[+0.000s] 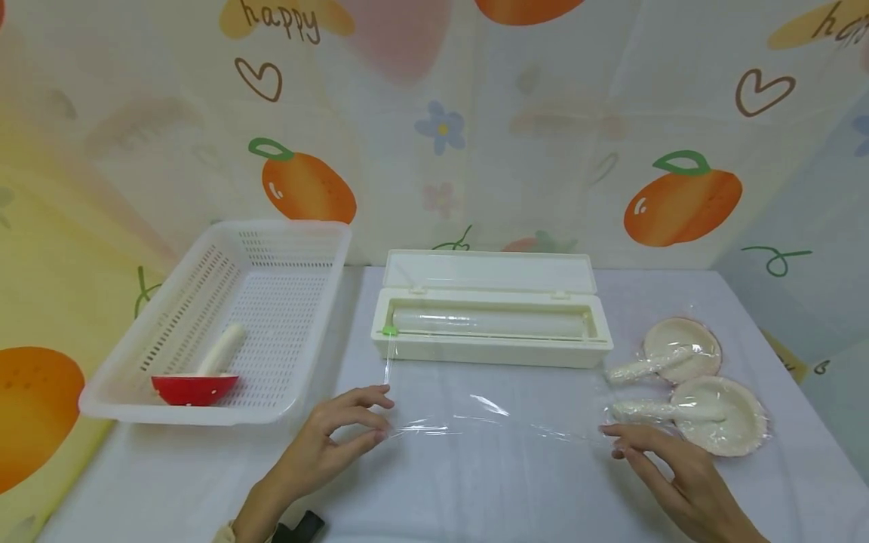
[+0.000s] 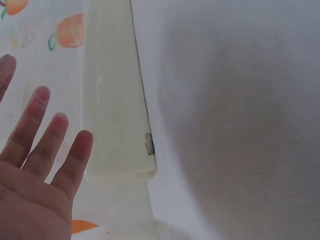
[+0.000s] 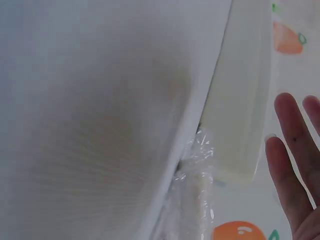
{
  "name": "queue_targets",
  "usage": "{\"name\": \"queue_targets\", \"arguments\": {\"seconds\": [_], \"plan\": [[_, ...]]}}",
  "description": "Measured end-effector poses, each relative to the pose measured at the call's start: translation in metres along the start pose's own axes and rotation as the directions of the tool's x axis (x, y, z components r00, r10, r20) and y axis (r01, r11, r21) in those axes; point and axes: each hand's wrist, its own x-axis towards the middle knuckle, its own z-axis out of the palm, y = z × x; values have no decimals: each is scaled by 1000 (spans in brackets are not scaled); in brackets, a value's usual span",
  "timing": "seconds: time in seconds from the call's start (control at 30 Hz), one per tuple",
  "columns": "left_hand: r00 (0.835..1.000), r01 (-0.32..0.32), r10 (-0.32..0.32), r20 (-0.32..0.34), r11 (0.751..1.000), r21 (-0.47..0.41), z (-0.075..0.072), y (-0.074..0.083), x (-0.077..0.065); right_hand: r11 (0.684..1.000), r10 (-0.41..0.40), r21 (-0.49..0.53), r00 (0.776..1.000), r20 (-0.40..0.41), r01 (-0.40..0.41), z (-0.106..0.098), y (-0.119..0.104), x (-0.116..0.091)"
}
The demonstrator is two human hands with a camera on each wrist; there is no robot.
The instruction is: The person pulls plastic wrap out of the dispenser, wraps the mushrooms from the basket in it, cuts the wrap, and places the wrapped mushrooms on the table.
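White-cloth table (image 1: 489, 494), with a printed backdrop (image 1: 536, 173) behind: oranges, hearts, "happy", the right-hand one cut off by the frame. Cling film (image 1: 489, 406) stretches from the open-lidded dispenser box (image 1: 492, 354) toward the viewer. Left hand (image 1: 333, 434) and right hand (image 1: 679, 471) are well apart, each pinching a near corner of it. White basket (image 1: 319, 332) at left holds a red ladle (image 1: 193, 390); two wrapped dishes (image 1: 753, 422) at right, nearer one partly behind right hand. Film nearly invisible except for glints; both pinches out of shot in wrist views. Dark object (image 1: 302, 526) cut off at bottom, unidentifiable.
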Motion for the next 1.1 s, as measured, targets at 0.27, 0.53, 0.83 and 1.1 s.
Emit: {"name": "queue_targets", "arguments": {"seconds": [0.27, 0.53, 0.83, 1.1], "plan": [[999, 16, -16, 44, 1000, 7, -1, -2, -10, 983, -71, 170, 997, 26, 66, 0, 7, -15], [995, -7, -19, 94, 964, 264, 0, 0, -16, 996, -63, 69, 992, 113, 56, -4, 12, -17], [992, -124, 118, 38, 942, 312, 2, 9, -22, 970, 231, -65, 972, -33, -233, -15, 9, 14], [976, -140, 195, -94, 900, 413, 8, 11, -23, 751, 659, -159, 744, 114, -641, -14, 11, 59]]}}
